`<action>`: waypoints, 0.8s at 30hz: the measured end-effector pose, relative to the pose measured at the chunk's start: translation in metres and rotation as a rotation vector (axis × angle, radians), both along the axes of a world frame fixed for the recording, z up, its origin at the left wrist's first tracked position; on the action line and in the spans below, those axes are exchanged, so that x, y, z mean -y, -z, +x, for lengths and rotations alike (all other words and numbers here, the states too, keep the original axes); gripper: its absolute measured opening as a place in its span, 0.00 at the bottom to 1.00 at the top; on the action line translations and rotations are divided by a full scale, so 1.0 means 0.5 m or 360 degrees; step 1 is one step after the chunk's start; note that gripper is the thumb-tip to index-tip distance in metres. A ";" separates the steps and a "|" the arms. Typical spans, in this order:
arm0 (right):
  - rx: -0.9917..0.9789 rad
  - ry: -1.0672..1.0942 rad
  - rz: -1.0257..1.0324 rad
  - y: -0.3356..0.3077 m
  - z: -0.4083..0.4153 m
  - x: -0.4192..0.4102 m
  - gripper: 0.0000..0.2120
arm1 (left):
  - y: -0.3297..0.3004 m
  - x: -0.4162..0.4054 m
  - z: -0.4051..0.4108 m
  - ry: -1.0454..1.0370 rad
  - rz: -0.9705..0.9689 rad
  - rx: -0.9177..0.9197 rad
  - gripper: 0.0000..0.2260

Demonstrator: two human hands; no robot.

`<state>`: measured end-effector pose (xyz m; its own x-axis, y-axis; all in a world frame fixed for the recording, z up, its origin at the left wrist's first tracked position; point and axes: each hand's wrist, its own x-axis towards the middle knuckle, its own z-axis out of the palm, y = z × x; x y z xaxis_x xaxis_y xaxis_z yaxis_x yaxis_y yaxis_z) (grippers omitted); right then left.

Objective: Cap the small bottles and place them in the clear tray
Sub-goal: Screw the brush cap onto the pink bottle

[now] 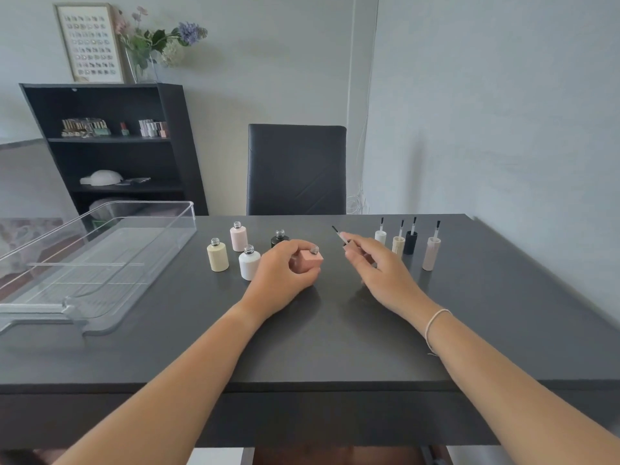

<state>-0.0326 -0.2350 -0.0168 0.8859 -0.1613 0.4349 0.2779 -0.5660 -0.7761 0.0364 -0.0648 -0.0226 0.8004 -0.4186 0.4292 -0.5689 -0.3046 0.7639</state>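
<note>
**Pink bottle held, uncapped**

Pink bottle (310,260) stands on the table (335,330), left hand (281,276) wrapped around it, body mostly hidden. Right hand (375,270) pinches a brush cap (342,237), apparently pink. Clear tray (100,263) lies left, cropped.

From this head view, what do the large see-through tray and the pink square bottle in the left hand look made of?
Large see-through tray: clear rigid plastic, probably acrylic; glossy edges, table visible through it.
Pink square bottle, held by the left hand: matte opaque coating, with a shiny threaded neck, perhaps glass; unsure.
</note>
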 end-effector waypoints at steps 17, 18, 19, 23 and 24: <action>0.0180 0.0114 0.0302 -0.018 -0.027 0.004 0.07 | 0.004 -0.003 -0.004 0.0124 -0.0137 -0.0005 0.18; 0.0180 0.0117 0.0297 -0.019 -0.027 0.005 0.07 | 0.004 -0.003 -0.004 0.0128 -0.0136 0.0002 0.18; 0.0179 0.0117 0.0284 -0.020 -0.027 0.004 0.07 | 0.003 -0.004 -0.004 0.0130 -0.0136 0.0012 0.19; 0.0170 0.0118 0.0231 -0.021 -0.025 0.004 0.08 | 0.002 -0.005 -0.001 0.0137 -0.0126 0.0040 0.19; 0.0172 0.0120 0.0221 -0.020 -0.024 0.003 0.08 | 0.003 -0.005 -0.001 0.0143 -0.0123 0.0042 0.19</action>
<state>-0.0448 -0.2367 -0.0066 0.8182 -0.2908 0.4959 0.3249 -0.4777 -0.8162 0.0360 -0.0624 -0.0241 0.7490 -0.4530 0.4834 -0.6116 -0.1923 0.7674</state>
